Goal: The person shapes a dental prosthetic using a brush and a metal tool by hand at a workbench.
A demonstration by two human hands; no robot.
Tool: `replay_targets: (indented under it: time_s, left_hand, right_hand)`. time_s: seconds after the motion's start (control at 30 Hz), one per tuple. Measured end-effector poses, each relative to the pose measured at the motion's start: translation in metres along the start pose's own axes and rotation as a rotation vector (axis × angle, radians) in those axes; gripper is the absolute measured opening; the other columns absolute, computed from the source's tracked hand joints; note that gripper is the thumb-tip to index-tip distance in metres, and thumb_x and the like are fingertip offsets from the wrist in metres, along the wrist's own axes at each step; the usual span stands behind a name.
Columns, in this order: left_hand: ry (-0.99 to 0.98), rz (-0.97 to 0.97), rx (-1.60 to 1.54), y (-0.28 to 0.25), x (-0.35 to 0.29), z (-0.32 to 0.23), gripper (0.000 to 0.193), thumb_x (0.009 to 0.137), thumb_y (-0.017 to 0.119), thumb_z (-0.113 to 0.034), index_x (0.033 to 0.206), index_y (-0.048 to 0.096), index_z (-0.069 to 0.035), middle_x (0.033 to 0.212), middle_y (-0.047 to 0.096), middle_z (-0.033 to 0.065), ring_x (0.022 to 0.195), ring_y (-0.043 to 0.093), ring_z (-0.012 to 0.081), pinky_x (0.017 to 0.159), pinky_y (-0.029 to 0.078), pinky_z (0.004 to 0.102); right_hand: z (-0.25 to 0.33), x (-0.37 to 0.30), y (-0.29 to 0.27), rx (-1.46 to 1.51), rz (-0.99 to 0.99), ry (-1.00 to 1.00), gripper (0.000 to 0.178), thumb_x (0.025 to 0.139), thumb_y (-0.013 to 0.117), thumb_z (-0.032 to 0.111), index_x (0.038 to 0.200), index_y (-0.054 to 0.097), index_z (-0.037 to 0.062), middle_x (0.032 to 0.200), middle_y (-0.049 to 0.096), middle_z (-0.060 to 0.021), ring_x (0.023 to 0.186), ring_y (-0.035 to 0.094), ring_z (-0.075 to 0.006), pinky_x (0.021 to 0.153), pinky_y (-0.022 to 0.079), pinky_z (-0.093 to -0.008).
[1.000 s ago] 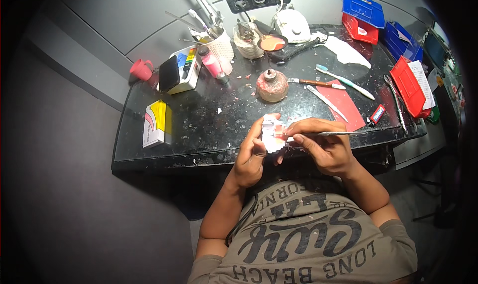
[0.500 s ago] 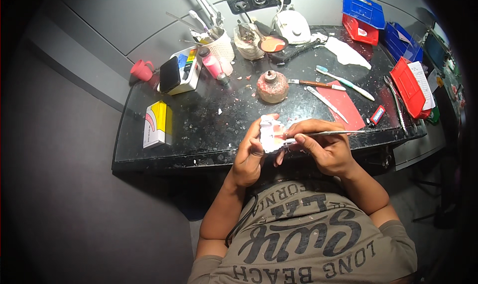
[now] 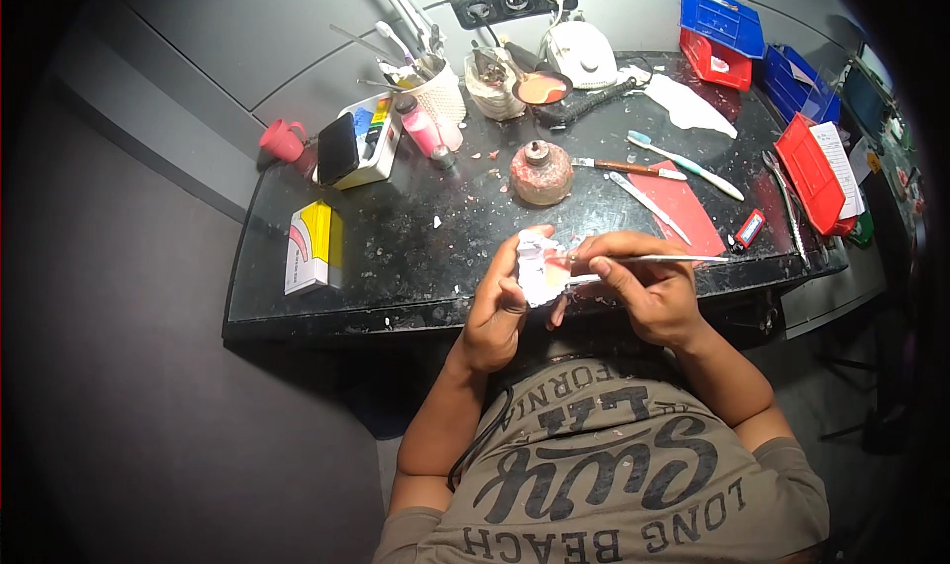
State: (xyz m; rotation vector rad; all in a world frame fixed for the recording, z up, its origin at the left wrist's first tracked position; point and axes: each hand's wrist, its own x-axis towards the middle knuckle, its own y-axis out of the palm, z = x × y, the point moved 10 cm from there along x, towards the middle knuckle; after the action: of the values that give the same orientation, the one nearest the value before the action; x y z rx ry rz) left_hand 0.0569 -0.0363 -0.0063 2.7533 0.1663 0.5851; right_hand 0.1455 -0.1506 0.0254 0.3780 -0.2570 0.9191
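My left hand [image 3: 495,312] is closed around a white dental plaster cast [image 3: 537,277] with pinkish wax on its inner face, held just off the front edge of the bench. In my right hand [image 3: 648,292] a thin metal dental carving tool [image 3: 673,258] is pinched between thumb and fingers. Its tip meets the pink area of the cast, and its other end points right. Behind the cast, a stained round spirit burner [image 3: 541,173] stands on the bench. A pink wax sheet [image 3: 688,213] lies to the right with a white-handled knife [image 3: 648,206] across it.
On the black bench [image 3: 396,267] are a wooden-handled knife [image 3: 623,168], a toothbrush [image 3: 688,165], a small red box [image 3: 750,228] and a yellow-white carton [image 3: 313,247]. Tool cups [image 3: 437,94], a pink bottle [image 3: 421,129] and a wax pan [image 3: 543,89] stand behind. Red bins [image 3: 813,173] line the right.
My right hand has shifted slightly, and the tool's tip has moved a little up and away from its earlier spot on the cast. My left hand and the cast stay nearly in place.
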Motion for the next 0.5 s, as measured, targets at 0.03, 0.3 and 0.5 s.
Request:
replay_targets:
  time_s: [0.03, 0.3, 0.5]
  left_hand:
    - [0.002, -0.001, 0.001, -0.001, 0.000, 0.000, 0.071, 0.102, 0.052, -0.041, 0.147, 0.029, 0.009, 0.138, 0.048, 0.0192, 0.086, 0.062, 0.0237, 0.067, 0.052, 0.0340]
    - [0.000, -0.008, -0.004, 0.000, 0.001, -0.001, 0.071, 0.102, 0.052, -0.041, 0.147, 0.030, 0.010, 0.138, 0.050, 0.0191, 0.087, 0.062, 0.0241, 0.068, 0.053, 0.0348]
    - [0.010, 0.025, 0.008, -0.001, 0.001, -0.001, 0.078, 0.102, 0.042, -0.052, 0.147, 0.029, 0.010, 0.123, 0.059, 0.0171, 0.083, 0.061, 0.0221, 0.065, 0.052, 0.0340]
  right_hand:
    - [0.002, 0.000, 0.003, -0.085, 0.053, -0.028, 0.014, 0.098, 0.061, 0.001, 0.107, 0.070, -0.0049, 0.103, 0.071, -0.0122, 0.093, 0.069, -0.0161, 0.078, 0.059, -0.0282]
    - [-0.001, -0.001, 0.004, -0.103, 0.056, -0.055, 0.014, 0.098, 0.061, 0.001, 0.105, 0.070, -0.0058, 0.102, 0.072, -0.0124, 0.089, 0.069, -0.0151, 0.077, 0.058, -0.0269]
    - [0.011, 0.000, 0.006, -0.080, 0.050, -0.136, 0.014, 0.098, 0.060, 0.000, 0.105, 0.071, -0.0051, 0.104, 0.071, -0.0130, 0.093, 0.069, -0.0166, 0.080, 0.058, -0.0277]
